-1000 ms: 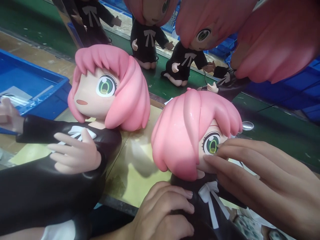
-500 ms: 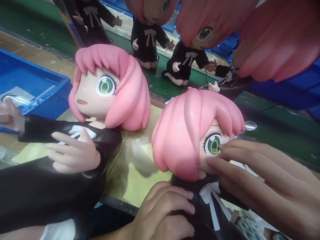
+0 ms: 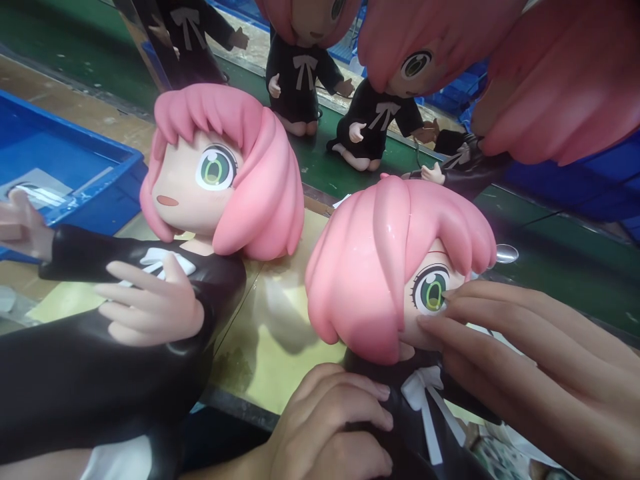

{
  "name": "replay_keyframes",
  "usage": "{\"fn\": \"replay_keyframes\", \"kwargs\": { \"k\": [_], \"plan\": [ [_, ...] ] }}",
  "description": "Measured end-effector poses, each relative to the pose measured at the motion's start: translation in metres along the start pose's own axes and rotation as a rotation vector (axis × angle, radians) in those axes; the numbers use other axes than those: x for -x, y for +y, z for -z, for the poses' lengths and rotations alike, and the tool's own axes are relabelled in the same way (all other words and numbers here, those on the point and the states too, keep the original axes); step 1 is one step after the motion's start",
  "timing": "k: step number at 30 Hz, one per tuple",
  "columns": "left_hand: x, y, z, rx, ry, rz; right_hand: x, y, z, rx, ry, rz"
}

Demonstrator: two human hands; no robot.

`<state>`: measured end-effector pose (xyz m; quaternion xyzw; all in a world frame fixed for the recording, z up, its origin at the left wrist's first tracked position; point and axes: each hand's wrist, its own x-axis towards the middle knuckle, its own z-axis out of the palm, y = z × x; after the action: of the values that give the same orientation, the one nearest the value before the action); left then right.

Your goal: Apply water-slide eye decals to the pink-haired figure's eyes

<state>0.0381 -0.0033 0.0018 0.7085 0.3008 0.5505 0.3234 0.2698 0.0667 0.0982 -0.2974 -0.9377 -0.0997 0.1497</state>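
A pink-haired doll (image 3: 385,267) in a black dress with a white bow stands close in front of me. My left hand (image 3: 330,427) grips its black body from the left side. My right hand (image 3: 530,373) lies with spread fingers against the doll's face, fingertips touching the green eye. A second, like doll (image 3: 210,180) lies to the left on the yellow table top (image 3: 270,360), its arm and pale hand reaching toward me.
A blue bin (image 3: 60,173) sits at the left with a clear bag inside. Several more dolls (image 3: 300,67) stand on the green belt (image 3: 550,253) behind. Blue crates are at the far right.
The view has shifted slightly; the doll's head sits a little further right. My right fingertips stay at the eye and my left hand keeps its grip.
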Motion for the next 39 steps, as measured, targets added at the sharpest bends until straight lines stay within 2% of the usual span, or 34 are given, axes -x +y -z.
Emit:
{"fn": "replay_keyframes", "kwargs": {
  "k": [9,15,21,27,32,39],
  "plan": [
    [-0.001,0.000,0.001,0.012,-0.008,0.002,0.000,-0.002,0.000,-0.065,0.042,-0.046],
    [0.001,0.000,-0.001,0.011,0.008,0.019,-0.008,-0.003,-0.002,-0.034,0.038,0.011],
    [0.000,0.000,-0.002,0.012,-0.002,0.015,-0.008,-0.004,-0.002,-0.071,0.036,-0.033],
    [0.002,-0.001,-0.001,-0.008,-0.011,0.015,-0.002,-0.005,-0.004,-0.111,0.095,-0.106],
    [0.003,0.001,-0.004,-0.007,-0.003,0.014,-0.001,-0.008,-0.005,-0.115,0.053,-0.155],
    [0.003,0.002,-0.006,0.012,0.019,0.027,-0.003,-0.004,-0.004,-0.118,0.050,-0.090]
  ]
}}
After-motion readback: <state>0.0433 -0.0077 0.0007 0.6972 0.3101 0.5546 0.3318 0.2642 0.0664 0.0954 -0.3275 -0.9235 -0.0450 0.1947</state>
